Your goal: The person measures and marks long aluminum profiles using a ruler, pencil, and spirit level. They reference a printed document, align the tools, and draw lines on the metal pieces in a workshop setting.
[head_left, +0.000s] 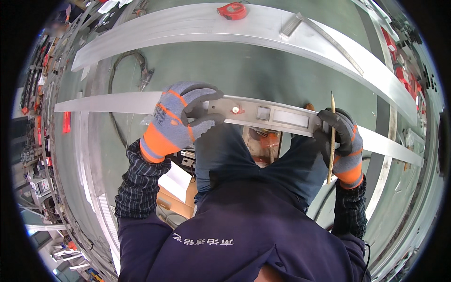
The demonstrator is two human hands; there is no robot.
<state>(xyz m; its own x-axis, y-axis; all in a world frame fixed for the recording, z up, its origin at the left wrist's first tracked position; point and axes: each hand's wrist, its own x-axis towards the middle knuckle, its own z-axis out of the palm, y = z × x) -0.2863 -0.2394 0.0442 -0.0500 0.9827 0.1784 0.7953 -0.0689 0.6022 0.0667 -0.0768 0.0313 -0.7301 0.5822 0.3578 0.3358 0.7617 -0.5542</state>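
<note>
A short flat metal plate (248,112) with a square window, a long slot and a small hole lies along a long narrow aluminium bar (117,101). My gloved left hand (176,115) grips the plate's left end, thumb below and fingers above. At its right end my gloved right hand (345,136) closes on the plate and bar. A slim wooden pencil (332,141) stands between the right hand's fingers, its tip pointing away from me. Whatever lies under the right fingers is hidden.
Beyond the bar runs a wider aluminium profile (188,28), bearing a red tape measure (233,11) and a metal try square (329,41). A dark cable (112,84) curves at left. White paper (176,182) lies beside my left leg, and an open box (277,157) shows between my knees.
</note>
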